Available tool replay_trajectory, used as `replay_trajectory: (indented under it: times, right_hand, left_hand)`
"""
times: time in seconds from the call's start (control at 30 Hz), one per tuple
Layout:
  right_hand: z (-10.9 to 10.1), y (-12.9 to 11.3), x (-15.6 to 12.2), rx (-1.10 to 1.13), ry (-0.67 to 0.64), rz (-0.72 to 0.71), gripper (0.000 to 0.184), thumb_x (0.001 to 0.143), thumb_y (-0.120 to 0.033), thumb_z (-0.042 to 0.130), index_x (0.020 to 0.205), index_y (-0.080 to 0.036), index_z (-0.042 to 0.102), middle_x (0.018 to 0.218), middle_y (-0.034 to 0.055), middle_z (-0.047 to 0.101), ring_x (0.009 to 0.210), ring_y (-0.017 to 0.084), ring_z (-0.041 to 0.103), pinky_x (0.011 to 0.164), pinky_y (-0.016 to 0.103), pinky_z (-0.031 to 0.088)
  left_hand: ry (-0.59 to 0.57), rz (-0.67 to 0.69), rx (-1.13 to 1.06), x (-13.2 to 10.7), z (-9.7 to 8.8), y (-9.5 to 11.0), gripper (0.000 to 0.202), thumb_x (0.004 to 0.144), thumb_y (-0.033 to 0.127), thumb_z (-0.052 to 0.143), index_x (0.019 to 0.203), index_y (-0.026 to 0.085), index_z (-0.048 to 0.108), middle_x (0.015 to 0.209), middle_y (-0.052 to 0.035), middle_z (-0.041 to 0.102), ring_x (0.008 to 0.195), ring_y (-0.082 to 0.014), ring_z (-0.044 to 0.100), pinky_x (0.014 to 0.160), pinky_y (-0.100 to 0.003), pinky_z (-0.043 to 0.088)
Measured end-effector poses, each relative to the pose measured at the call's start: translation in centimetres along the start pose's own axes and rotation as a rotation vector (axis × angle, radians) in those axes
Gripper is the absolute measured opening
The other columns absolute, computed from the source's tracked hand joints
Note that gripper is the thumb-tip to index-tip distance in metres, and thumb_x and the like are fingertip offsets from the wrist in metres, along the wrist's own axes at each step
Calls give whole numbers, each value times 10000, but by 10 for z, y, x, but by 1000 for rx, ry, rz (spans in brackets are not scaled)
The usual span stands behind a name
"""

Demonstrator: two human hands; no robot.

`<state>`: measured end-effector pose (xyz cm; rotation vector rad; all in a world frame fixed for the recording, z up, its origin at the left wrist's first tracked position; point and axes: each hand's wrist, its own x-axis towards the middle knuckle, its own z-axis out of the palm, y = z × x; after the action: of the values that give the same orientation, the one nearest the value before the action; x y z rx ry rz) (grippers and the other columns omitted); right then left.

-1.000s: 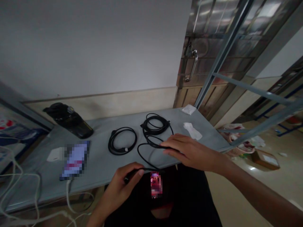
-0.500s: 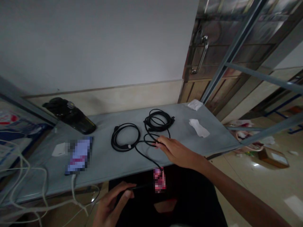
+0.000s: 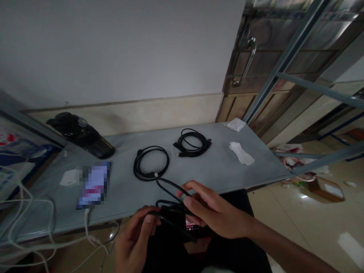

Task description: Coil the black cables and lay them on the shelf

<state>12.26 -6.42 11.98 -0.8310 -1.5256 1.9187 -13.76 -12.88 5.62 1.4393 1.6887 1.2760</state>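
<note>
Between my hands, over the front edge of the table, is a loosely looped black cable (image 3: 170, 201). My left hand (image 3: 138, 233) pinches it near one end between thumb and fingers. My right hand (image 3: 214, 210) grips the loops from the right, fingers curled round them. Just beyond, a coiled black cable (image 3: 167, 161) lies on the table, its light-tipped plug towards me. Another coiled black cable (image 3: 196, 153) rests farther back to the right. Below the hands, partly hidden, a small lit pinkish patch (image 3: 190, 223) shows against dark clothing.
On the grey table (image 3: 125, 197), a black bottle (image 3: 85, 136) lies at the left, near a blurred phone (image 3: 95, 185) and a white card (image 3: 68, 177). White tissues (image 3: 241, 153) lie at the right. White cords (image 3: 54, 246) hang at the left. A metal post (image 3: 275, 76) rises at right.
My right hand has pulled the cable off the far coil area and brought it nearer, towards my left hand. The cable now forms loops between both hands.
</note>
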Motion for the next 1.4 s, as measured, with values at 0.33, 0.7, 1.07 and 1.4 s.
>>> replay_trajectory:
  times: [0.33,0.7,1.07,1.4]
  right_hand:
    - [-3,22,5,5,22,146,565,793,-649,1000,940,-185,715,763,-55,596,659,89,509,564,200,396]
    - [-26,19,-4,-20,-182,212,611,930,-785,820,951,-203,636,719,-68,552,577,89,562,508,194,461]
    - [-53,-11,24,-316,-296,-49,435,1129,-621,648,974,-215,655,854,-2,755,799,160,719,760,274,539]
    - [-49,-4,150,-1584,233,-778,267,1185,-145,503,1360,-228,687,1272,110,729,1218,262,645,1093,444,498]
  left_hand:
    - [-45,205,121,15,26,38,270,1080,487,712,1185,274,840,1044,-35,841,892,-220,804,791,-296,645]
    - [-204,654,451,52,19,31,416,1095,431,726,1492,325,659,1402,-103,689,1260,-294,700,1016,-427,639]
    - [-268,662,407,87,-6,28,191,1164,329,562,1277,271,704,1201,-63,795,1130,-248,773,979,-356,615]
    - [-156,784,606,193,-67,27,161,996,241,633,1076,273,769,1139,-46,812,1142,-302,748,1105,-510,563]
